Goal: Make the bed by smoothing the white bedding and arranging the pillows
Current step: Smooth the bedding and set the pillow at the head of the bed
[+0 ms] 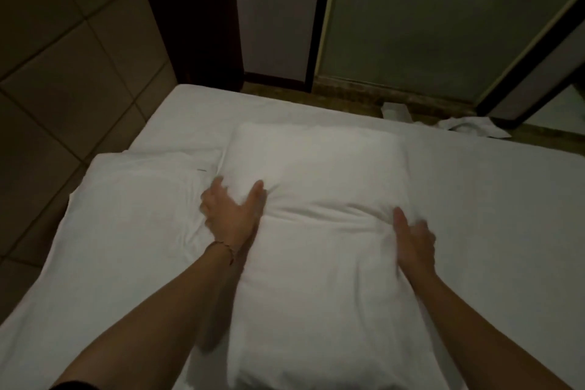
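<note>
Both forearms reach out from under the camera toward the pillow (319,199) lying in the middle of the bed (490,199), its long axis running away from me. I have my left hand (229,210) clamped on the pillow's left flank, thumb dug into the top and fingers curled down the side. My right hand (413,239) grips the right flank the same way, thumb on top; its fingers are blurred, so I cannot tell how deep they bite. The hands are well apart, with the pillow pinched between them and a crease running across from thumb to thumb.

A second pillow (133,209) lies against the bed's left edge, touching the first near my left hand. The white sheet looks mostly flat toward the far and right edges.

I judge the main risk is that squeeze: if I let go as it is, the crease may stay and the pillow sit lumpy. If I slide it instead of lifting, it could drag the sheet into wrinkles or shove its neighbour toward the left edge, where it might tip onto the tiled floor (63,73). Crumpled white cloth (468,127) beyond the far edge is something I would keep the bedding away from.
</note>
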